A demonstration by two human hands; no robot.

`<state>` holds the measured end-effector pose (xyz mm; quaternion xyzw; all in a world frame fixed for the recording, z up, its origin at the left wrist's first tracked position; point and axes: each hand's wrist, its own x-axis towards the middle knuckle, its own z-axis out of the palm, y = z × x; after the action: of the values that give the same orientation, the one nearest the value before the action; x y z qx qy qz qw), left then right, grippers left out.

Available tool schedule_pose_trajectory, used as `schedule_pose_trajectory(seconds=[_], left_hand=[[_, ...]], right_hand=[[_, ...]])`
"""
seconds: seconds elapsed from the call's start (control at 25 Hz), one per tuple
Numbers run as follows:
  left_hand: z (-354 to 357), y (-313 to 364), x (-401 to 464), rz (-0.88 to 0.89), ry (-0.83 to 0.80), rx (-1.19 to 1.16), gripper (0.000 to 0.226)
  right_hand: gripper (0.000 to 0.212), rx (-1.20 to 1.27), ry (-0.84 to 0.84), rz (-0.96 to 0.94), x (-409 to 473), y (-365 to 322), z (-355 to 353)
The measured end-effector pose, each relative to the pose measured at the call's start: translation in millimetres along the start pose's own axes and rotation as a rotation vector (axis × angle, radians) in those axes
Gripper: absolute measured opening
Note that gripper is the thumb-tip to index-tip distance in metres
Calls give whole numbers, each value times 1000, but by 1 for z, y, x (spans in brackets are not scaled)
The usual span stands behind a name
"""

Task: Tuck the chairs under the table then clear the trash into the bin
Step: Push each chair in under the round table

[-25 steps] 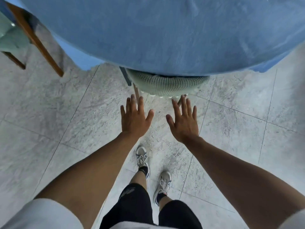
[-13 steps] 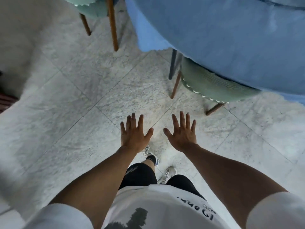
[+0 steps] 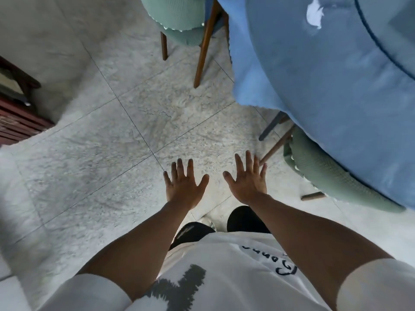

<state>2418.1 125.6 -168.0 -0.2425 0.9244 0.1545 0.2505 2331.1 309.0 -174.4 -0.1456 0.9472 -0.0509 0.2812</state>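
Note:
A round table under a blue cloth [image 3: 325,90] fills the upper right. One green padded chair [image 3: 325,182] with wooden legs sits tucked under its near edge, on my right. A second green chair [image 3: 179,21] stands at the top centre, beside the cloth's hanging corner. A white scrap of trash [image 3: 314,15] lies on the tabletop at the top right. My left hand [image 3: 184,187] and my right hand [image 3: 248,180] hover flat over the floor, fingers spread, holding nothing. The right hand is a little left of the tucked chair and touches nothing.
Grey marble floor tiles [image 3: 101,153] stretch across the left and centre. Dark red wooden furniture [image 3: 15,113] juts in at the left edge. My own legs and white shirt fill the bottom of the view.
The view has swung left: the tucked chair went from straight ahead to my right, and the second chair came in at the top. Both hands stayed spread and empty.

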Motion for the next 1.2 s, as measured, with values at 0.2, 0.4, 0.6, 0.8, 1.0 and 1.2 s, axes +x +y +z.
schedule_pose_trajectory(seconds=[0.2, 0.4, 0.6, 0.8, 1.0, 1.2], left_hand=[[-59, -2, 85, -22, 46, -15, 85], [-121, -4, 177, -117, 55, 22, 85], [-199, -6, 255, -198, 111, -55, 85], [-251, -34, 333, -222, 126, -127, 84], [-312, -99, 425, -174, 133, -170, 85], [-386, -166, 508, -81, 133, -135, 83]], right_hand=[[77, 24, -11, -20, 95, -31, -41], [77, -13, -67, -121, 199, -66, -94], [78, -22, -55, -199, 298, -118, -168], [78, -47, -36, -238, 376, -185, -203], [77, -57, -5, -179, 451, -268, -229], [77, -17, 85, -66, 514, -343, -270]])
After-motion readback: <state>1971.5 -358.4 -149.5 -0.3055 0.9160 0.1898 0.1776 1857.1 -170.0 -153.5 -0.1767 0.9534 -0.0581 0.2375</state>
